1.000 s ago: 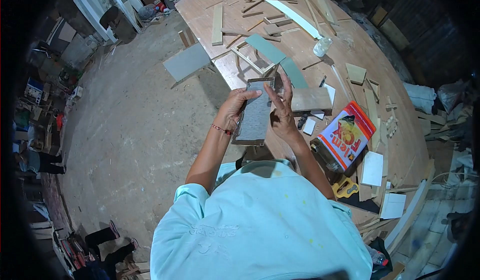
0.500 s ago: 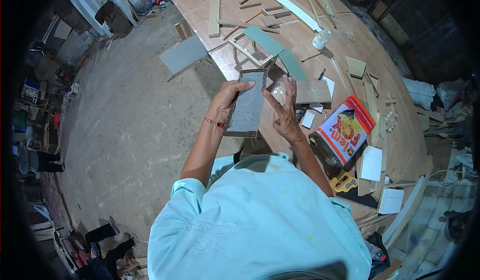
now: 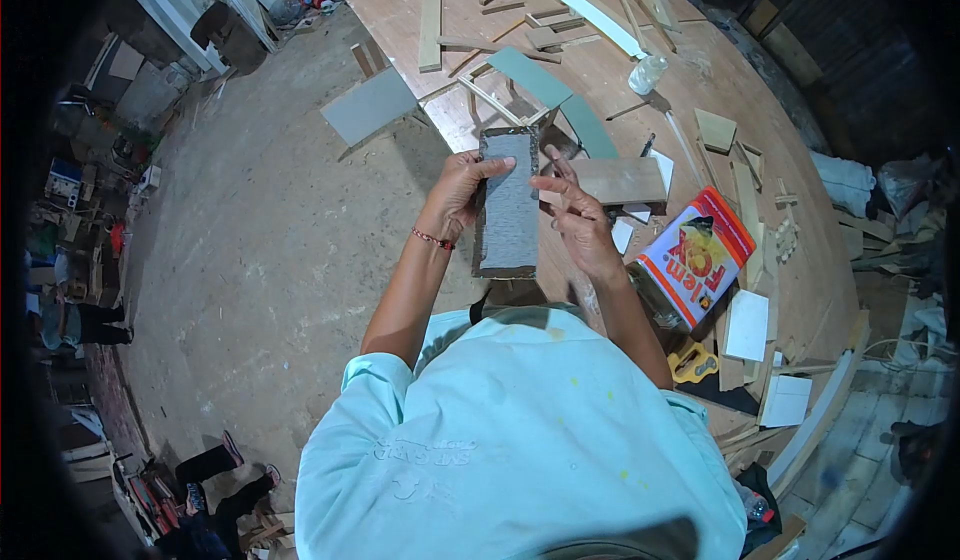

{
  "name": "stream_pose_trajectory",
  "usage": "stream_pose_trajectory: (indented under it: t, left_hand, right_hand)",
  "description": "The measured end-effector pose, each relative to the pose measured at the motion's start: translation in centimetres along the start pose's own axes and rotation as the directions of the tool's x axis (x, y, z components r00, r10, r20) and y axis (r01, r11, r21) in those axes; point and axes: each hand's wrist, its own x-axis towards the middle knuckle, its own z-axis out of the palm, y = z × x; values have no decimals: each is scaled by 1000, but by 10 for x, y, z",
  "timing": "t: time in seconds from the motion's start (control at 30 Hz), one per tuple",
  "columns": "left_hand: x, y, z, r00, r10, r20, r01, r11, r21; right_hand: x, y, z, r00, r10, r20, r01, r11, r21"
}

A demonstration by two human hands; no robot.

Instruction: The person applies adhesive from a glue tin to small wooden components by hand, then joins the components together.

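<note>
The left hand [image 3: 459, 196] pinched the panel [image 3: 510, 205] by its long edge, thumb flat on the grey face. The right hand [image 3: 583, 222] was loosely spread, fingertips at the opposite edge. The panel was near upright in front of the shirt [image 3: 515, 415], beside the corner of the desk [image 3: 690, 110]. It looked stiff and fairly light, its ragged dark rim likely rough, perhaps apt to crumble; both long edges seemed the safest hold, clear of the face.
</note>
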Motion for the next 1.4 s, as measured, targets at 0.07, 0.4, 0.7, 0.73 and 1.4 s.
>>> stream_pose_trajectory:
  t: [0.07,0.4,0.7,0.73,1.4]
  left_hand:
    - [3,-2,-2,1000,3,-12,-3,1000,0]
    - [0,3,-2,993,119,-21,-119,993,-2]
    - [9,-6,-5,982,189,31,-191,976,107]
    - [7,-6,-4,982,185,30,-187,977,107]
    - [7,-4,-6,998,59,-19,-57,993,99]
  right_hand:
    - [0,4,1,1000,11,-3,-11,1000,-25]
    - [-7,10,-1,987,41,-155,-3,972,236]
    - [1,-3,-9,948,317,-25,-296,909,295]
    - [1,-4,-10,933,358,-12,-338,891,304]
    - [4,2,-2,938,-340,-72,84,423,-902]
